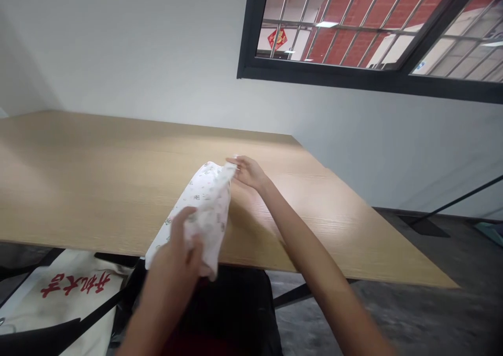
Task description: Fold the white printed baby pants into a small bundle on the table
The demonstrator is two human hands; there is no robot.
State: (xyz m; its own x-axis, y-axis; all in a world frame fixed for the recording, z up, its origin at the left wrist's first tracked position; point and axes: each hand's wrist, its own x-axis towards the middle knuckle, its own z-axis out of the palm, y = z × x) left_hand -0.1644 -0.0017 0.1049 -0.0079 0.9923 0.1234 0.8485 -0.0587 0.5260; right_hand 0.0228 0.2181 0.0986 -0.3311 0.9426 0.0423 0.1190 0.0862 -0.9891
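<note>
A white cloth item (200, 188) with a small scattered print lies partly on the wooden table, and its near end reaches the table's front edge. My right hand (247, 171) pinches its far right corner and lifts that side, so the fabric there is raised and blurred. My left hand (176, 256) is over the near part of the cloth, smeared by motion. Its thumb and forefinger look apart, with fabric visible behind the gap. Whether the cloth is a garment I cannot tell.
The light wooden table (118, 188) runs back to a pale wall (137, 47). A barred window (334, 26) is at upper right. Below the front edge, a cream bag (78, 298) with red characters hangs or lies at left. A thin dark pole (459, 201) stands at right.
</note>
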